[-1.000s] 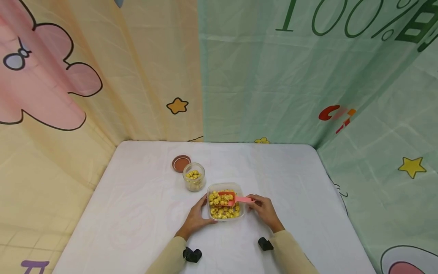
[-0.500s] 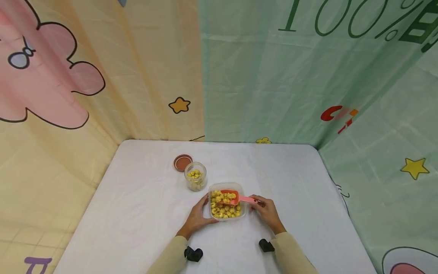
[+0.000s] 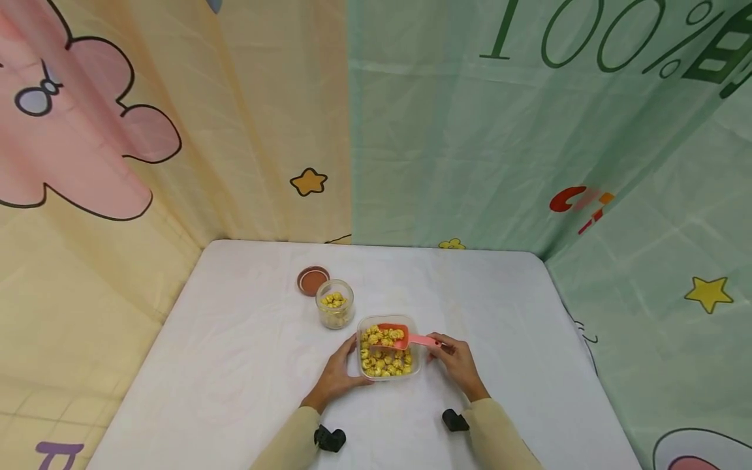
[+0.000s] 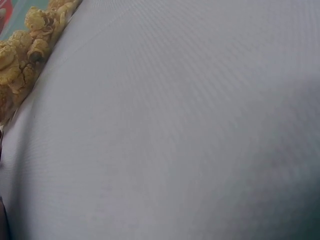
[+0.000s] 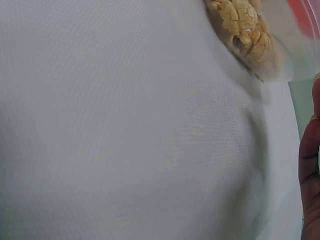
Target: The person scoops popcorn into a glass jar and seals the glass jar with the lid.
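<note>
In the head view, a clear plastic container [image 3: 416, 363] of yellow popcorn [image 3: 388, 365] stands on the table. My left hand [image 3: 336, 377] grips its left side, fingers along the wall and thumb at the near corner. From the right, my right hand [image 3: 457, 362] pinches the handle of a pinkish-red scoop [image 3: 420, 340]. Popcorn fills the scoop's bowl, which overlaps the container's contents. The left wrist view catches only some popcorn [image 4: 30, 50] at its corner. In the right wrist view, part of my right hand [image 5: 310, 170] appears beside the container's see-through wall [image 5: 285, 55].
Behind the container, slightly left, stands an open glass jar [image 3: 335, 320] with some popcorn inside. A brown round lid [image 3: 313, 281] lies just beyond it. White cloth covers the table [image 3: 235, 365], and printed curtains [image 3: 440, 150] enclose its back and sides.
The scoop has shifted slightly toward the container's far side, still loaded with popcorn. Both hands keep their holds, and the head view has moved a little.
</note>
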{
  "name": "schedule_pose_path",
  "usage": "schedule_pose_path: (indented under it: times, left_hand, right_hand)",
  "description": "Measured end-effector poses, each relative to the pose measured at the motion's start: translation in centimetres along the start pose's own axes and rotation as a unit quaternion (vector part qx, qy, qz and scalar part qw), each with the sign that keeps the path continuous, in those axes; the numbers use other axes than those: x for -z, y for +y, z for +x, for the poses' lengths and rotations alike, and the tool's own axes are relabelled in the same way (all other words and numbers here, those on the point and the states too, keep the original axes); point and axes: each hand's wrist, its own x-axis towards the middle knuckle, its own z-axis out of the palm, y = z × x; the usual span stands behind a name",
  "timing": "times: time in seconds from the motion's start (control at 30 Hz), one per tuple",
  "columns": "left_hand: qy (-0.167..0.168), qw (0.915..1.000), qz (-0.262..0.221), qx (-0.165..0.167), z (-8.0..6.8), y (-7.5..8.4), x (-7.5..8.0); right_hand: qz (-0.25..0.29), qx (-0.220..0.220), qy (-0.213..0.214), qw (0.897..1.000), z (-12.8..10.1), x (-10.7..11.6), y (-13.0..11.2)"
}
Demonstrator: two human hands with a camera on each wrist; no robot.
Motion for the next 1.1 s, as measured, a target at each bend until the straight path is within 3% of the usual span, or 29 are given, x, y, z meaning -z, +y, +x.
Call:
schedule_pose_path:
  times: [0.17,0.33,0.47,0.73,0.93,1.1]
  left_hand:
    - [0.003,0.9997,0.006,-0.021,-0.2,-0.3,0.2]
    - [0.017,0.9985,0.009,-0.051,-0.7,-1.0,0.8]
    - [0.040,0.9977,0.011,-0.054,-1.1,-1.8,1.8]
    - [0.085,0.9961,0.020,-0.012,-1.2,-2.8,4.7]
    - [0.101,0.9947,0.002,0.015,-0.9,-2.5,6.3]
    - [0.108,0.9931,-0.012,0.046,-0.1,-2.1,7.1]
  right_hand:
    - [-0.008,0.004,0.015,1.000,0.4,-0.1,1.6]
    - [-0.007,0.018,0.015,1.000,0.7,0.0,1.6]
    - [-0.008,0.027,0.007,1.000,1.0,0.2,1.2]
    - [-0.030,0.002,0.025,0.999,2.4,0.4,0.1]
    - [-0.021,0.003,0.017,1.000,3.0,0.5,-2.5]
    - [-0.015,0.005,0.027,1.000,4.2,0.2,-2.5]
